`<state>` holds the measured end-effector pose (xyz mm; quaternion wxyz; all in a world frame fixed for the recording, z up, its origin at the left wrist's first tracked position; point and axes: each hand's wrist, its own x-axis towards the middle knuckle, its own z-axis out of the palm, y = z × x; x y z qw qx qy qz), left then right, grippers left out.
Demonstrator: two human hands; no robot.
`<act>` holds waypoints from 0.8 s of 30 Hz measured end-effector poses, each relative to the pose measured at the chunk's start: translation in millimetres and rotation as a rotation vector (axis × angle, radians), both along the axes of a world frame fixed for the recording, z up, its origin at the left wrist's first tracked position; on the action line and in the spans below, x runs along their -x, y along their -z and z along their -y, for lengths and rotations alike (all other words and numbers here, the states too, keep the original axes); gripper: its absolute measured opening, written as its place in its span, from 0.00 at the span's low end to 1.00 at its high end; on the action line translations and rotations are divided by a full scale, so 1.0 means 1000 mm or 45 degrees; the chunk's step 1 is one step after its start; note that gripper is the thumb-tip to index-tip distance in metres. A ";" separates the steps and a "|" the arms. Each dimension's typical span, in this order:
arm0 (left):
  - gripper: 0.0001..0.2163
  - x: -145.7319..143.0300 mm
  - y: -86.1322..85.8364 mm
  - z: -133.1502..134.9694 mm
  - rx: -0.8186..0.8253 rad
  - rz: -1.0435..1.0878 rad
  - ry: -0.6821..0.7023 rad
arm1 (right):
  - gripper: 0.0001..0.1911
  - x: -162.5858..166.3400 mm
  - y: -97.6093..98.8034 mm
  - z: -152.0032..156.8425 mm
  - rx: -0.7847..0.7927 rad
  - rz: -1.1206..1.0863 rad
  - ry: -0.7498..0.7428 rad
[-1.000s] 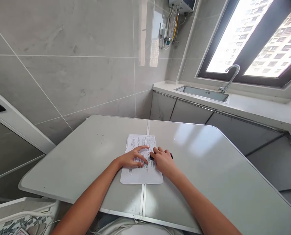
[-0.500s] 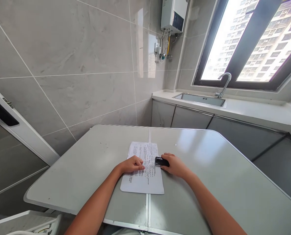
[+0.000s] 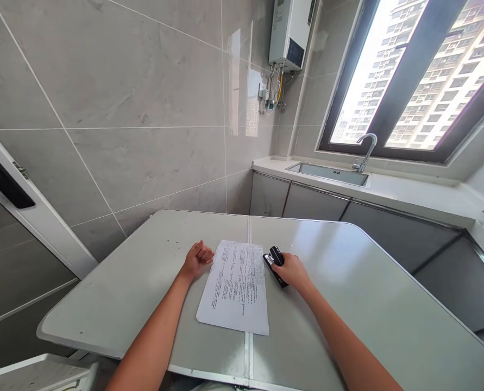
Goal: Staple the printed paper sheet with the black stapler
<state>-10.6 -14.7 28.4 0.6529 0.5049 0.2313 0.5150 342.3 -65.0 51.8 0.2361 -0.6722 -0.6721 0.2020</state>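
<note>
1 printed sheet [image 3: 236, 285] flat on table [image 3: 144, 282]. R hand [image 3: 293, 270] gripping 1 black stapler [image 3: 275, 264] at sheet's right edge. L hand [image 3: 196, 258] loosely curled, empty, just left of sheet.

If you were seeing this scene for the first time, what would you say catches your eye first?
A printed sheet of paper lies in the middle of the grey table. The right hand grips a black stapler at the sheet's right edge, while the left hand rests empty just beside its upper left corner. A bright window fills the upper right.
</note>
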 end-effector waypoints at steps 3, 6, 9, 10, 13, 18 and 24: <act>0.37 0.021 0.003 -0.008 0.178 0.279 -0.072 | 0.07 0.040 -0.005 0.002 -0.077 0.032 -0.114; 0.34 0.030 0.006 -0.012 0.255 0.544 -0.126 | 0.07 0.085 -0.010 -0.001 -0.014 0.055 -0.235; 0.30 0.032 0.009 -0.013 0.288 0.657 -0.057 | 0.08 0.119 -0.010 -0.011 0.047 0.099 -0.299; 0.29 0.032 0.010 -0.013 0.295 0.657 -0.023 | 0.08 0.126 -0.009 -0.014 0.056 0.110 -0.305; 0.29 0.033 0.016 -0.015 0.303 0.576 0.094 | 0.07 0.135 -0.002 -0.020 0.087 0.134 -0.316; 0.31 0.032 0.024 -0.021 0.327 0.242 0.466 | 0.06 0.117 0.008 -0.017 0.105 0.164 -0.357; 0.30 0.020 0.023 -0.018 0.422 -0.040 0.748 | 0.08 0.055 0.009 -0.001 0.088 0.174 -0.366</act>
